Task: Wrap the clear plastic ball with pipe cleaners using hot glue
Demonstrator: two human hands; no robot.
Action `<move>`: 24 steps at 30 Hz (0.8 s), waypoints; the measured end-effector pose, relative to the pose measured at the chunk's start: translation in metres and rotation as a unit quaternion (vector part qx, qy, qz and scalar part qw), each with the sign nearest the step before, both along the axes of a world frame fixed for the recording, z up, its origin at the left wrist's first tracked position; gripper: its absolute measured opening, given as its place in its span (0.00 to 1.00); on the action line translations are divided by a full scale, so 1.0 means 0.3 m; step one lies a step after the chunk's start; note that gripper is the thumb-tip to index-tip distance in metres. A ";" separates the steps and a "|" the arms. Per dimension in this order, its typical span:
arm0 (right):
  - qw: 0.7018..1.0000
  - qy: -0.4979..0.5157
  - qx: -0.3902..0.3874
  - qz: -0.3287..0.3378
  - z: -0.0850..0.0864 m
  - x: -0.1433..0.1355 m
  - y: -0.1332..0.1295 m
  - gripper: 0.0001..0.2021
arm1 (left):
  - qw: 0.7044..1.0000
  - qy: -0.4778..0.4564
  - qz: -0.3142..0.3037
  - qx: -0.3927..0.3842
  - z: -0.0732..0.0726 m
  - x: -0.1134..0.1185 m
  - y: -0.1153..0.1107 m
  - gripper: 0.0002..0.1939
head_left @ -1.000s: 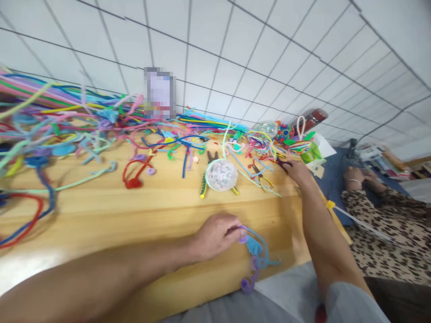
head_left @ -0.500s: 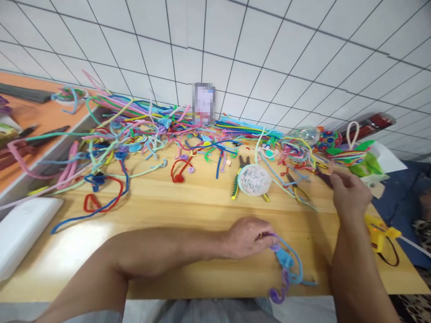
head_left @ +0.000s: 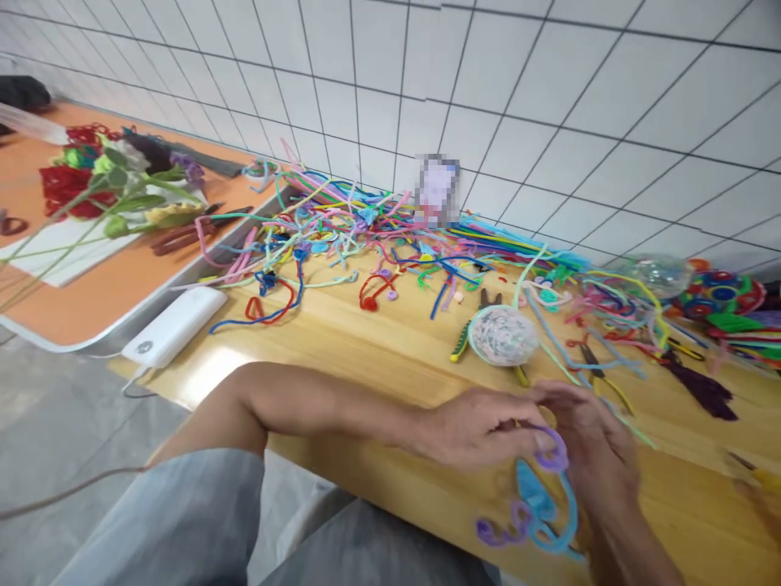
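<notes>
My left hand [head_left: 476, 427] is closed, thumb and fingers pinching a pipe-cleaner figure by its purple loop [head_left: 552, 448]. A light-blue middle [head_left: 537, 492], a blue curve and a purple curl [head_left: 494, 533] hang below the fingers, over the table's front edge. My right hand [head_left: 589, 439] is close against the left fingertips, around the far side of the loop. Its fingers are bent and blurred, so I cannot see whether they hold anything. Just beyond both hands, a round ball of pale bits [head_left: 503, 335] rests on green-and-yellow pliers [head_left: 460, 342].
Tangled pipe cleaners [head_left: 342, 220] line the table's back by the tiled wall. To the right lie yellow-handled pliers [head_left: 601, 374], a dark purple piece [head_left: 701, 387] and a clear ball [head_left: 659, 275]. A white box with a cable [head_left: 176, 325] sits left, beside an orange table [head_left: 79, 305].
My right hand has come from the dark purple piece at the far right to my left hand. The view has swung left, bringing the orange table with its flowers into sight.
</notes>
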State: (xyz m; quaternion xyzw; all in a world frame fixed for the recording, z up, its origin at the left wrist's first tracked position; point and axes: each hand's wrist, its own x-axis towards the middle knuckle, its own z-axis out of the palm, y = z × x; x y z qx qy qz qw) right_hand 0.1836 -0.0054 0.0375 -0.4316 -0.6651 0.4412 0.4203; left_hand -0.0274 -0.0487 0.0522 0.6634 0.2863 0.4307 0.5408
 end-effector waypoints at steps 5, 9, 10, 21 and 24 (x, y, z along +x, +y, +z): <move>0.972 0.157 -0.148 0.087 0.014 -0.027 -0.014 0.27 | 0.975 -0.122 0.071 -0.173 0.088 0.001 -0.026 0.22; 0.958 0.199 -0.139 0.154 0.036 -0.025 -0.016 0.28 | 0.960 -0.141 0.141 -0.196 0.099 0.000 -0.033 0.23; 0.959 0.196 -0.132 0.157 0.040 -0.022 -0.017 0.27 | 0.958 -0.145 0.152 -0.198 0.096 0.000 -0.037 0.23; 0.960 0.078 -0.166 0.211 0.063 -0.026 -0.031 0.22 | 0.938 -0.168 0.187 -0.239 0.118 -0.032 -0.095 0.19; 0.944 0.061 -0.197 0.257 0.063 -0.018 -0.037 0.24 | 0.931 -0.202 0.189 -0.238 0.157 -0.085 -0.068 0.14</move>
